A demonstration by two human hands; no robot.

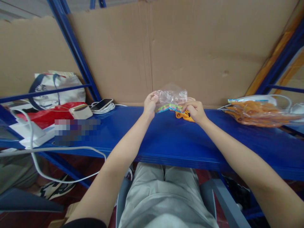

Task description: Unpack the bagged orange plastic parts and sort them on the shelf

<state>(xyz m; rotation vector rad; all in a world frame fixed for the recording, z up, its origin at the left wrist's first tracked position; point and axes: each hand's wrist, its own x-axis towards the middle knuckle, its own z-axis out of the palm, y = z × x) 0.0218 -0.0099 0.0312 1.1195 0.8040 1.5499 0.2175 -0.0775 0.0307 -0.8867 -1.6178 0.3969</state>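
A clear plastic bag with a green, pink and blue printed strip along its lower edge is stretched between my two hands, above the back of the shelf. My left hand pinches its left side. At the bag's right side, my right hand has its fingers closed on the plastic. Just beneath the bag, partly covered by it and by my right hand, an orange item with a ring-like opening lies on the blue shelf.
A clear bag of orange items lies on the right. To the left are a phone on a coiled white cable, a red pouch, a white tote bag and a power strip. Cardboard backs the shelf.
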